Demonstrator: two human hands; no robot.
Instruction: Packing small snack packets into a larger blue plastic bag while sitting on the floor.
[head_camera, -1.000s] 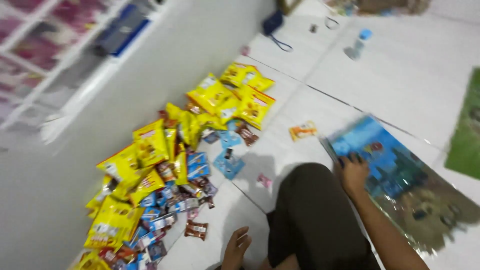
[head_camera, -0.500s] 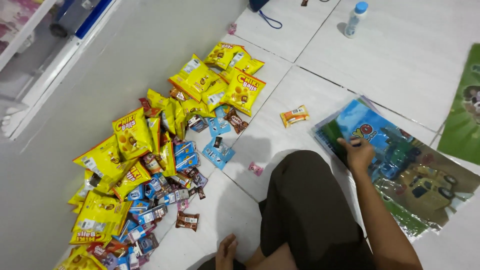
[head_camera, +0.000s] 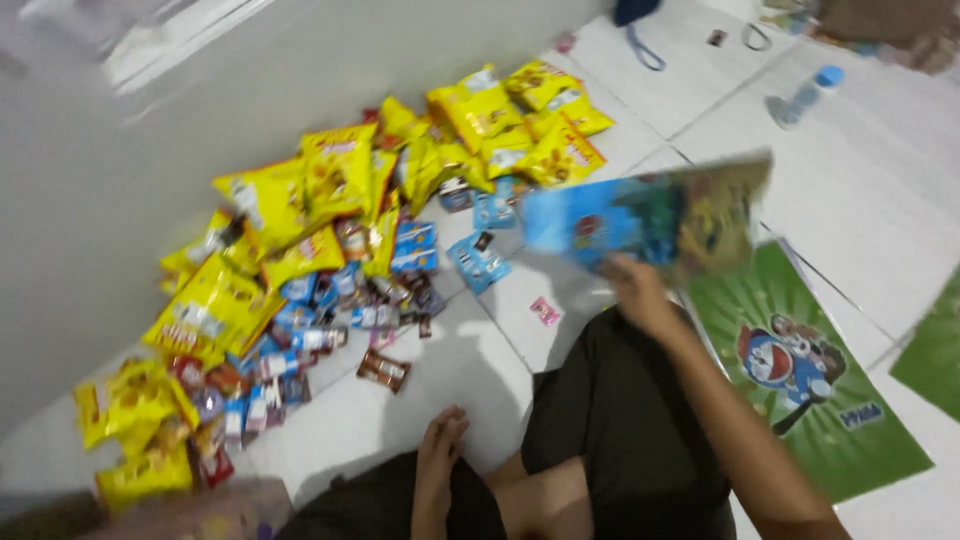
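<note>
Right hand (head_camera: 635, 290): closed on the edge of a blue picture bag (head_camera: 640, 215), lifted off the floor.
Left hand: out of sight.
Snack packets (head_camera: 330, 250): heaped left of the bag.
Green bag (head_camera: 810, 390): flat, under the lifted one.

Right hand (head_camera: 638, 292) gripping blue plastic bag (head_camera: 640, 215)

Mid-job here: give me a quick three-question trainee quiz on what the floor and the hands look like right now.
1. True or false: the right hand holds the blue printed bag lifted off the floor.
2. Which sheet lies on the tiles beside the right forearm? A. green cartoon bag B. red bag C. plain white bag
3. What stands near the top right corner?

Key: 1 true. 2 A. 3 a clear bottle with a blue cap.
</note>
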